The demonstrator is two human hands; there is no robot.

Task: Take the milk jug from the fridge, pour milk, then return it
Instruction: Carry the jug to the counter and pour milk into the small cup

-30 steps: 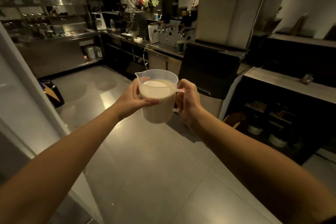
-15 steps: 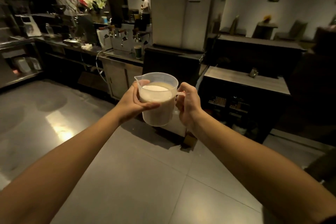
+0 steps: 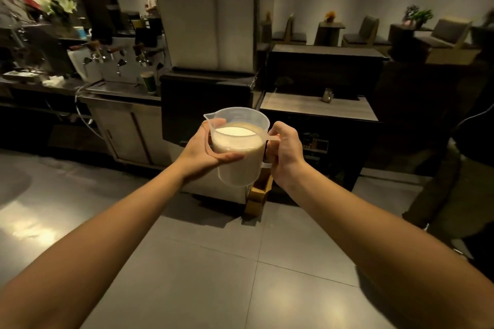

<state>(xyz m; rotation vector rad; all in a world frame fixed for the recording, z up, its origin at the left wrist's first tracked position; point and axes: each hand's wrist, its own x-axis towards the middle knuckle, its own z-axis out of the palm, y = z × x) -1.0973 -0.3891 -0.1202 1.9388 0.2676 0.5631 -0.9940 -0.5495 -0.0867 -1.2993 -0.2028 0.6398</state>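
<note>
Your right hand (image 3: 284,153) is closed round the handle of the milk jug (image 3: 238,157); your left hand (image 3: 204,151) cups its spout side, thumb across the front. Jug upright, mostly full, held out over the tiled floor (image 3: 187,275), facing a dark counter (image 3: 318,109).

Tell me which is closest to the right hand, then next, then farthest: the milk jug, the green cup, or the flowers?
1. Milk jug: held by its handle in the right hand.
2. Green cup: on the steel counter, ahead to the left.
3. Flowers: far left, at the back.
</note>
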